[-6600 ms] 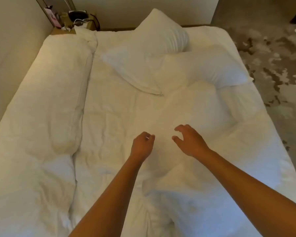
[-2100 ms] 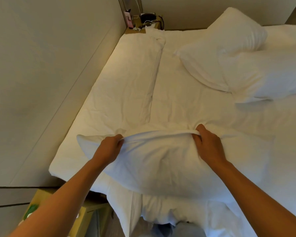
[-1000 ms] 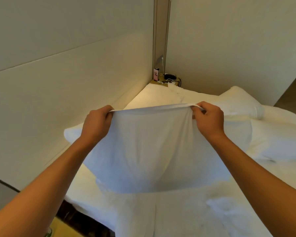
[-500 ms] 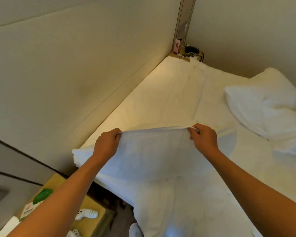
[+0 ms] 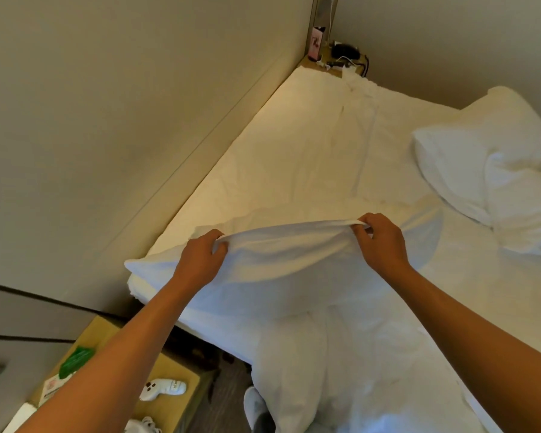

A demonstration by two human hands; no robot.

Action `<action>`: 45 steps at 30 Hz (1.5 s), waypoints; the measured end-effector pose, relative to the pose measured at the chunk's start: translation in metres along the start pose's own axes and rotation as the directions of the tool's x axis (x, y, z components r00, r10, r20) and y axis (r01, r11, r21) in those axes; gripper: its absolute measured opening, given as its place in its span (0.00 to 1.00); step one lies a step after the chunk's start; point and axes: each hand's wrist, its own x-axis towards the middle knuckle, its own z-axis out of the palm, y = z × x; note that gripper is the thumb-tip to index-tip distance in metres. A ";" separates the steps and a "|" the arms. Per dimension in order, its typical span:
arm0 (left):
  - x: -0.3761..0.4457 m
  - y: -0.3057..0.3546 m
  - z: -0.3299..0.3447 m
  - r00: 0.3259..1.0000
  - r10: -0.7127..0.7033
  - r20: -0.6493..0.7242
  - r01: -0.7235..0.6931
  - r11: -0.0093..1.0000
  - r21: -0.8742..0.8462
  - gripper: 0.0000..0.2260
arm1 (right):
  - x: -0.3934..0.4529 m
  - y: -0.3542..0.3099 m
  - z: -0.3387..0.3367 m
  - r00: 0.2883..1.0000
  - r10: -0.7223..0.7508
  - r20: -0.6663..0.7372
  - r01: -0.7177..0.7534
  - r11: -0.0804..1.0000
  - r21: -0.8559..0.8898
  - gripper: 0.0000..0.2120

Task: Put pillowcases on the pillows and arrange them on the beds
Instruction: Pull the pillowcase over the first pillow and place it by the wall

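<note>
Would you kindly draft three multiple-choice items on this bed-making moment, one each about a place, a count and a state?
1. Where do the other pillows lie?
A. On the right side of the bed
B. On the floor
C. On the low wooden table

2. How many hands grip the pillowcase's top edge?
A. None
B. One
C. Two

3. How does the held pillowcase sit?
A. Folded into a small square
B. Top edge lifted, lower part resting on the bed
C. Rolled into a tight tube

Answers:
1. A, since the other pillows are piled on the bed towards its right edge.
2. C, as the left hand and the right hand each pinch the edge, one near each end.
3. B, because the pillowcase is raised along the edge between the hands while the rest lies spread on the bedding.
</note>
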 end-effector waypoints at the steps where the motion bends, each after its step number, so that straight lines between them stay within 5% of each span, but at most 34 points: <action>1: 0.003 0.000 0.000 1.000 -0.007 0.005 0.007 1.000 0.005 0.08 | 0.003 0.000 0.003 1.000 0.000 0.011 0.000 1.000 0.005 0.09; 8: 0.021 0.008 -0.006 0.993 -0.099 0.068 0.093 0.992 0.084 0.16 | 0.036 -0.003 0.022 0.999 0.023 0.033 -0.027 0.994 0.107 0.08; 20: 0.057 0.034 0.006 0.987 -0.158 -0.013 0.158 0.978 0.138 0.11 | 0.115 0.023 0.031 0.976 -0.075 0.205 0.070 0.997 0.029 0.12; 27: 0.071 0.031 -0.004 0.991 -0.131 -0.008 0.130 0.978 0.162 0.11 | 0.129 0.011 0.023 0.977 -0.141 0.158 0.124 0.986 0.112 0.14; 35: 0.096 0.018 -0.006 0.992 -0.110 -0.068 0.126 0.943 0.308 0.14 | 0.145 -0.005 0.025 0.975 -0.186 0.120 0.190 0.982 -0.015 0.11; 45: 0.128 0.001 -0.051 0.957 -0.083 -0.279 0.133 0.978 0.162 0.11 | 0.189 -0.093 0.027 0.983 -0.185 -0.005 0.184 0.976 0.112 0.14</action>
